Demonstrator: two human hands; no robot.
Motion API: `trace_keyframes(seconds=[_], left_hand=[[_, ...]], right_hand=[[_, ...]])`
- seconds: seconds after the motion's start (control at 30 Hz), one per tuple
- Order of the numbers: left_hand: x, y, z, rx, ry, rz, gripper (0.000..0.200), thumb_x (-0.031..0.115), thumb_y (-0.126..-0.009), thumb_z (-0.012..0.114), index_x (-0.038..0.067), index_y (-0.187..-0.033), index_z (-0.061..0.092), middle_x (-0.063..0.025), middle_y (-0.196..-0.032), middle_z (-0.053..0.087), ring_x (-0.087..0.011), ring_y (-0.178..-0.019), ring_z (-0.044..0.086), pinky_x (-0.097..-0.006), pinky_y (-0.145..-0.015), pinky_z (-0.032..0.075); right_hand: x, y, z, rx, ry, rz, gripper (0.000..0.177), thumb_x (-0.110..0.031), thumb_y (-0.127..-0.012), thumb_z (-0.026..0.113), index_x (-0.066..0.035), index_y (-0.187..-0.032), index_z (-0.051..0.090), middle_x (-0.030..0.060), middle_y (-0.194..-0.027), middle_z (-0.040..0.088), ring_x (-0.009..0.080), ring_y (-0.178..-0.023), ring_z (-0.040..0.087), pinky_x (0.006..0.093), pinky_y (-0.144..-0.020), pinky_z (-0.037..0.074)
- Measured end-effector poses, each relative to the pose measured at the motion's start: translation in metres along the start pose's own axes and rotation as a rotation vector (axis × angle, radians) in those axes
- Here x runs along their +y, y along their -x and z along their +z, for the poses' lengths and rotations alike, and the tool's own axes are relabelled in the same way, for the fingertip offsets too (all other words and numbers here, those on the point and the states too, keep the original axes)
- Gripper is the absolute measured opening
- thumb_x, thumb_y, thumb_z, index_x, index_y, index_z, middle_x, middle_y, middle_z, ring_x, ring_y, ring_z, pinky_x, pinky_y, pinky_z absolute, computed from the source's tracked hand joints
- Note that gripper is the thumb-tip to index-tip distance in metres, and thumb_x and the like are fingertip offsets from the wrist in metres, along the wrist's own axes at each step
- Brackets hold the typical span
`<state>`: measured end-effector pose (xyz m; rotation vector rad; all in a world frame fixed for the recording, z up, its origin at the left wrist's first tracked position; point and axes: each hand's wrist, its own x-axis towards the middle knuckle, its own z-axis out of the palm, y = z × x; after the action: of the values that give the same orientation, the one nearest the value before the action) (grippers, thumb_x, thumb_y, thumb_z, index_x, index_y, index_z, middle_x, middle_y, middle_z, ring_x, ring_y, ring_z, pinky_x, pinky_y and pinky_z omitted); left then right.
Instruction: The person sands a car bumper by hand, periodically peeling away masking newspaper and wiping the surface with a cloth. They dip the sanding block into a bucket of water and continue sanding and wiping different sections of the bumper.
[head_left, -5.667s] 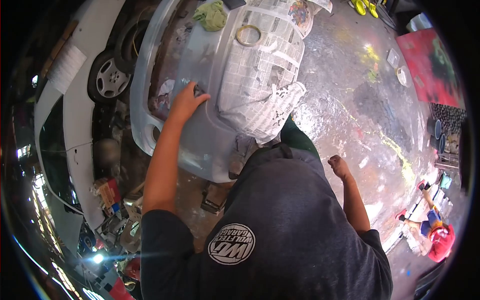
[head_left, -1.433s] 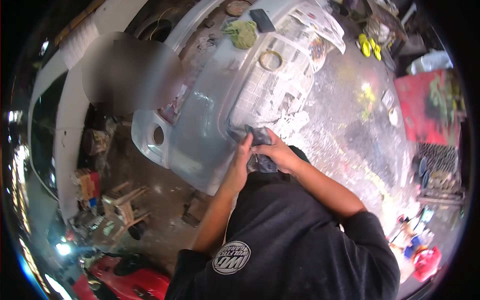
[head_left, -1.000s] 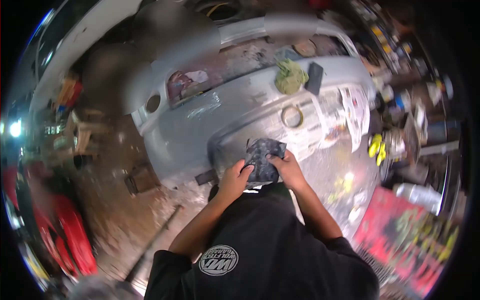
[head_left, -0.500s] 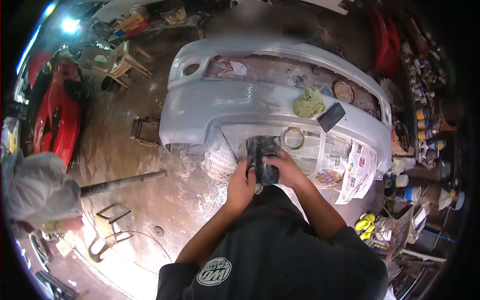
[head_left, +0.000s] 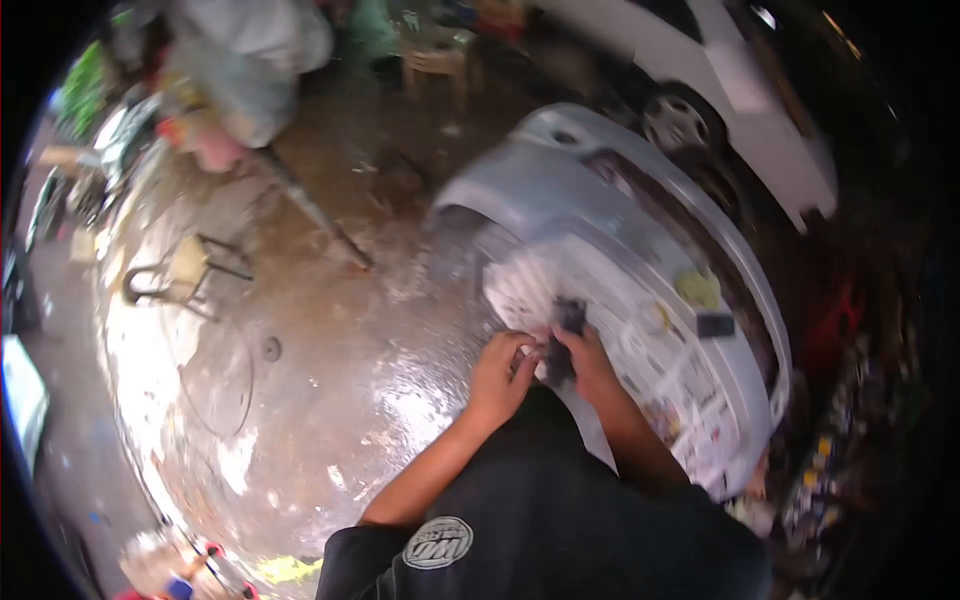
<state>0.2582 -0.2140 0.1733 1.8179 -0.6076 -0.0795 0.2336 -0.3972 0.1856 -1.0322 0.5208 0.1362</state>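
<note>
In the head view my right hand grips a dark, flat piece held upright in front of my body. Just left of it is my left hand, its fingers curled with the tips close together near the piece; motion blur hides whether anything is between them. Beyond my hands lies a grey bumper, with newspaper along its inner side. A yellow-green cloth and a dark block rest on the bumper's surface.
A metal pole slants across the floor at upper left. A small stool frame and a thin hose loop are on the left. A white car stands beyond the bumper. Blurred containers line the lower right.
The view has swung left, so the bumper appears turned and further right. My left hand has come off the dark piece, which stays in my right hand.
</note>
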Motion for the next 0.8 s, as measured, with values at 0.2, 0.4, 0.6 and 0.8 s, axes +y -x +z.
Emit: trace_keyframes(seconds=[0.2,0.4,0.6,0.8], left_hand=[[0.019,0.024,-0.043,-0.125,0.671,-0.421,0.022,0.027,-0.100,0.069,0.005,-0.098,0.067,-0.0009,-0.090,0.061,-0.0096,-0.085,0.055,-0.0283,-0.078,0.046],[0.003,0.045,-0.020,0.080,0.446,-0.509,0.029,0.029,-0.100,0.070,0.007,-0.084,0.060,0.0037,-0.077,0.053,-0.0060,-0.073,0.047,-0.0270,-0.064,0.041],[0.002,0.044,0.007,0.022,0.726,-0.437,0.012,0.013,-0.100,0.069,0.001,-0.099,0.071,0.0017,-0.085,0.065,-0.0067,-0.081,0.058,-0.0261,-0.073,0.048],[-0.008,0.032,0.030,-0.068,0.570,-0.475,0.015,0.011,-0.097,0.071,0.003,-0.109,0.074,-0.0019,-0.094,0.071,-0.0084,-0.088,0.063,-0.0247,-0.080,0.050]], right_hand=[[0.005,0.030,0.018,-0.380,0.258,0.198,0.031,-0.013,-0.095,0.071,0.000,-0.122,0.063,0.0095,-0.102,0.071,0.0191,-0.088,0.071,0.0336,-0.081,0.058],[0.017,0.034,0.010,-0.262,0.801,-0.129,0.039,-0.020,-0.087,0.080,0.000,-0.117,0.065,0.0071,-0.101,0.071,0.0154,-0.088,0.066,0.0332,-0.081,0.054],[-0.015,0.054,-0.009,-0.259,0.965,-0.129,0.036,-0.019,-0.087,0.080,0.000,-0.115,0.066,0.0091,-0.098,0.071,0.0144,-0.094,0.065,0.0331,-0.084,0.051],[-0.047,0.042,-0.025,-0.353,1.150,-0.172,0.033,-0.023,-0.097,0.069,-0.005,-0.123,0.061,0.0181,-0.104,0.072,0.0282,-0.097,0.070,0.0401,-0.086,0.051]])
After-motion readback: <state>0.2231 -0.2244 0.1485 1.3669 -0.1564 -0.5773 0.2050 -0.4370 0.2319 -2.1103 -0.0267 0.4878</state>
